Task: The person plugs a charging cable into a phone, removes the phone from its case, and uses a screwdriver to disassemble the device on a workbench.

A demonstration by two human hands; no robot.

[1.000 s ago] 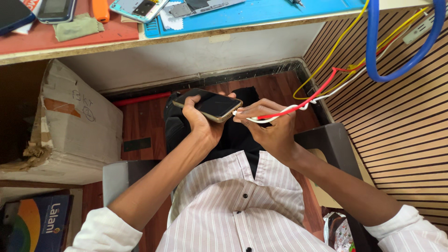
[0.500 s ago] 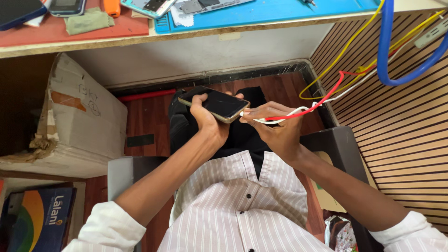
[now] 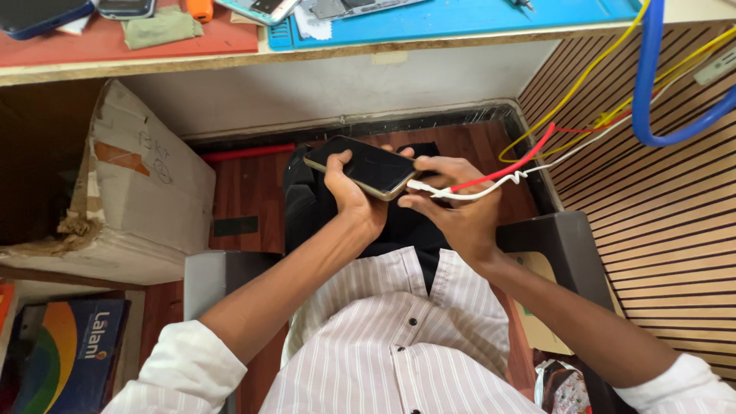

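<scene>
i see the left hand wrapped around a dark phone, thumb across its glass, holding it flat and screen up over the lap, below the edge of the surface. the right hand has its fingers pinched together on the white plug end of a white cable, and that plug sits right at the phone's near end, touching it (i cannot tell whether it is fully seated). a red cable runs alongside the white one toward the slatted wall, where yellow cables and a thick blue cable hang. a worn cardboard box sits on the floor to the left. a blue mat lies on the surface above.
</scene>
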